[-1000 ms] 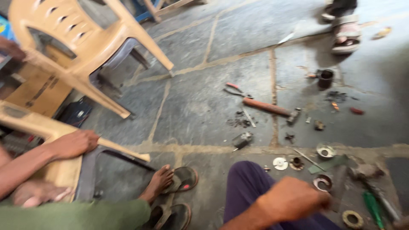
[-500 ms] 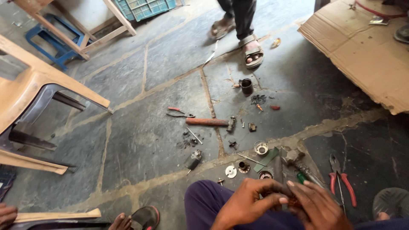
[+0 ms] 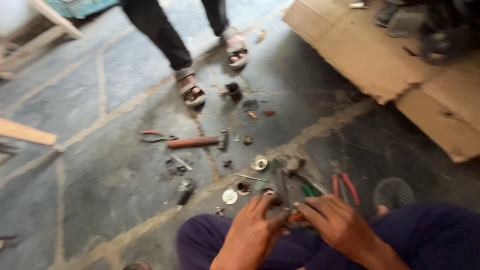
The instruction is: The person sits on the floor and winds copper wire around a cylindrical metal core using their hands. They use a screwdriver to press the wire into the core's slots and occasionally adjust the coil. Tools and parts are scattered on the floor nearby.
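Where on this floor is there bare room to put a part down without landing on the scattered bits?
Free: the grey stone floor on the left, between the wooden plank and the hammer; also the dark patch between the red-handled pliers and the cardboard. Crowded: just ahead of the left hand and right hand, among washers and tools, and near the standing person's sandals.
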